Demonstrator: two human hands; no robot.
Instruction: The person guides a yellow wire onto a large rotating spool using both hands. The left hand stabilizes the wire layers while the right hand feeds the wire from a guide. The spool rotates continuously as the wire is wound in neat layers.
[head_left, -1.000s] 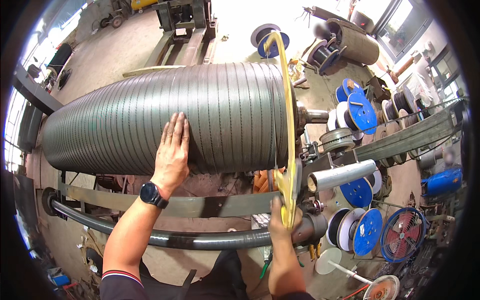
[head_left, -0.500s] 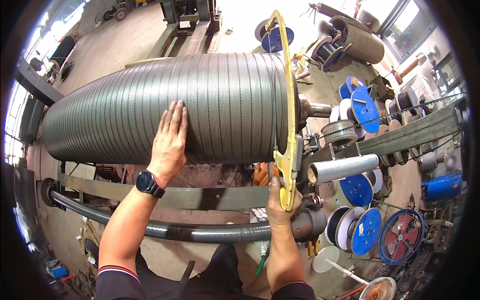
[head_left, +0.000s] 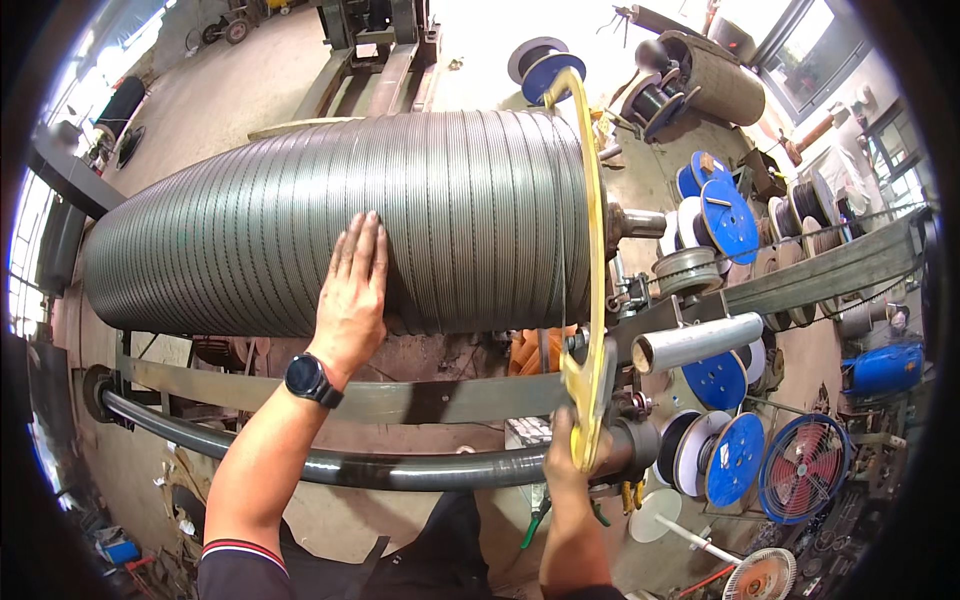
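Note:
My left hand [head_left: 350, 300], wearing a black wristwatch, lies flat with straight fingers on a large horizontal drum [head_left: 460, 200] closely wound with grey metal wire or strip. My right hand [head_left: 568, 455] is wrapped round the handle of a yellow hacksaw [head_left: 595, 230] at the drum's right end. The saw's frame reaches away from me across the drum's top, with its thin blade lying against the windings near that end.
Below the drum run a steel beam [head_left: 440, 385] and dark curved-looking pipe [head_left: 420, 472]. To the right are a short silver tube [head_left: 700, 340], several blue and white spools [head_left: 730, 222], a floor fan [head_left: 805, 465] and a blue barrel [head_left: 880, 370]. Forklift forks [head_left: 395, 75] stand beyond.
The hacksaw and my right hand moved away from me, then came back toward me over the last half second. My left hand stays on the drum, shifting slightly in view.

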